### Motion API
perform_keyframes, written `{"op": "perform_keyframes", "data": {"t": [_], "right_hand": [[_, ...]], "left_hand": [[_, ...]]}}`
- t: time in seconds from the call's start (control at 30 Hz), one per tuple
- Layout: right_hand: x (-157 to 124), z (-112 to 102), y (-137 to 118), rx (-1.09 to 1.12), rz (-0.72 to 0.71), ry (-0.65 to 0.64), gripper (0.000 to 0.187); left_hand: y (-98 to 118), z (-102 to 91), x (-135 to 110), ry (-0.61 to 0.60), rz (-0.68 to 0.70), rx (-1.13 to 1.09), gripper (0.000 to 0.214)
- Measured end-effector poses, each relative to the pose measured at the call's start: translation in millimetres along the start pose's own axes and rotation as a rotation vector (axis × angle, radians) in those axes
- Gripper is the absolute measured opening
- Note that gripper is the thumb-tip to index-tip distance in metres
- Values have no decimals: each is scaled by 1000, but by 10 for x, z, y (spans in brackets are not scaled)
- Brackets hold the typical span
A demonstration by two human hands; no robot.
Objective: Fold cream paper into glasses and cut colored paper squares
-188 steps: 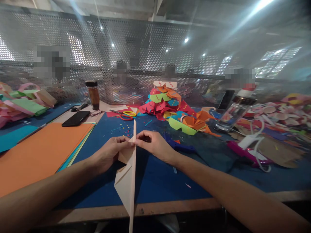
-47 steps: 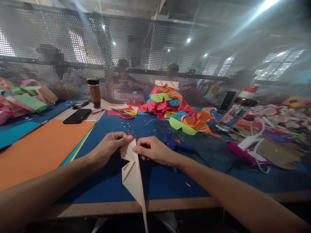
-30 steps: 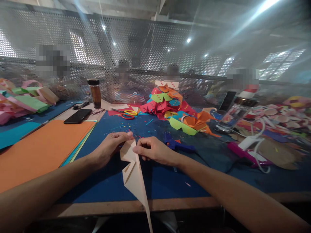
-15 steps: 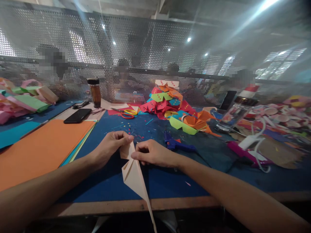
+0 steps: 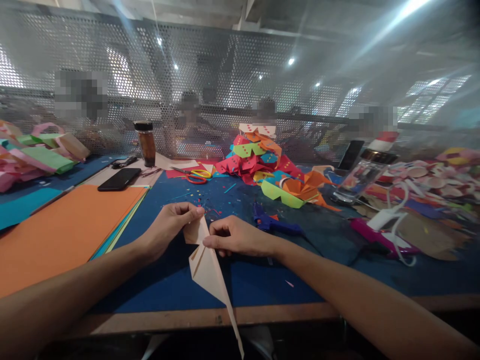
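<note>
Between my two hands is a folded cream paper piece, shaped like the cut paper glasses in the pile, with a long thin strip trailing down past the table's front edge. My left hand pinches its upper end between thumb and fingers. Close beside it, my right hand is closed on the piece's middle, at the narrow notch. A blue glue gun lies just beyond my right hand. Red-and-yellow scissors rest farther back, near small paper scraps.
Orange paper sheets and a black phone lie at left, a dark-lidded bottle behind. Colourful paper glasses are heaped at the back. A clear bottle and magenta glue gun are at right. A perforated metal screen stands behind.
Both hands keep their grip on the cream paper and have hardly moved. The paper's lower part and trailing strip have shifted very slightly to the right.
</note>
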State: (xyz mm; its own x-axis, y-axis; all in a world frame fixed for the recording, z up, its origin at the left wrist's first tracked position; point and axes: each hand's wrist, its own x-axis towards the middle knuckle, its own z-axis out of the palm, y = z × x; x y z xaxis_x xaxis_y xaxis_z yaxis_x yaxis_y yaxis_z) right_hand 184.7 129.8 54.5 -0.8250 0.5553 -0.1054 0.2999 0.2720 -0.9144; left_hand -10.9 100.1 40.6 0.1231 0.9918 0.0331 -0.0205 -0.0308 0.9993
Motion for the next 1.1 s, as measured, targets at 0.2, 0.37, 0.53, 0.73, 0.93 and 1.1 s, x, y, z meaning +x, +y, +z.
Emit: {"op": "perform_keyframes", "data": {"t": [0.2,0.37,0.53,0.73,0.93,1.1], "right_hand": [[1,-6,24,-41,-3,17,37],[1,-10,22,4,2,-5,39],[-10,-11,-1,-47,-3,-11,42],[-7,-19,-6,-130,-30,10,42],[3,-33,29,-4,-8,24,39],[-3,-26,8,4,-4,42,37]], "left_hand": [[-11,-12,23,-4,-55,-21,32],[-21,-18,22,-8,-64,-22,32],[-6,-21,10,-11,-40,-33,33],[30,-15,5,8,-28,-25,33],[42,-22,0,29,-52,-49,38],[41,-22,12,54,-23,-8,38]]}}
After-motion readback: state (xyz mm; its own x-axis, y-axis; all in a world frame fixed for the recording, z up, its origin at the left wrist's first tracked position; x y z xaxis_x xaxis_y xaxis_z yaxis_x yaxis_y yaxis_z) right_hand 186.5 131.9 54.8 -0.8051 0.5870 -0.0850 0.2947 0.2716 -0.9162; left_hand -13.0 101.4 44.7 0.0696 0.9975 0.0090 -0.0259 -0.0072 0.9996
